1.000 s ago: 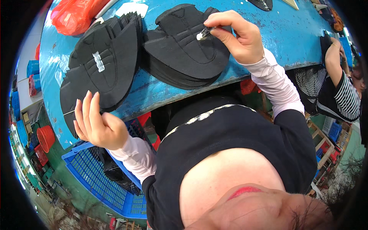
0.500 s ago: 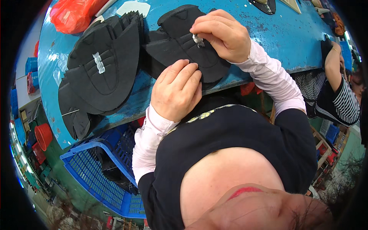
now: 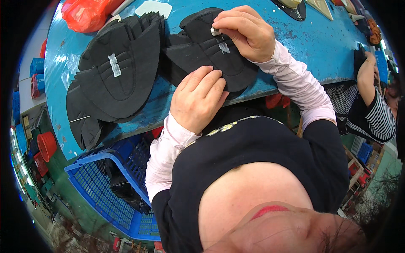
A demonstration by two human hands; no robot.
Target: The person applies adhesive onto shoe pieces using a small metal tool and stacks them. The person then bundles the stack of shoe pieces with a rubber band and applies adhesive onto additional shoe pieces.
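Two stacks of black cut pieces, shaped like shoe uppers, lie on the blue table. On the right stack (image 3: 236, 69) there is a white smear (image 3: 223, 47) across stitched lines. My right hand (image 3: 249, 33) pinches a small white-coated piece (image 3: 215, 31) just above the far side of this smear; its exact kind is hard to make out. My left hand (image 3: 197, 99) rests with fingers extended on the near edge of the same stack, holding nothing visible. The left stack (image 3: 141, 71) is fanned out and carries a similar white patch (image 3: 114, 65) on its top piece.
At the far left of the blue table (image 3: 295, 55) lies a red plastic bag (image 3: 86, 17), near a pale flat sheet (image 3: 154, 9). A blue basket (image 3: 95, 185) with black items stands below the table's front edge. Another person's arm (image 3: 366, 78) is at the right.
My right hand has lifted the small white-coated piece away from the smear, toward the far side, uncovering more of the smear. My left hand stays at the stack's near edge.
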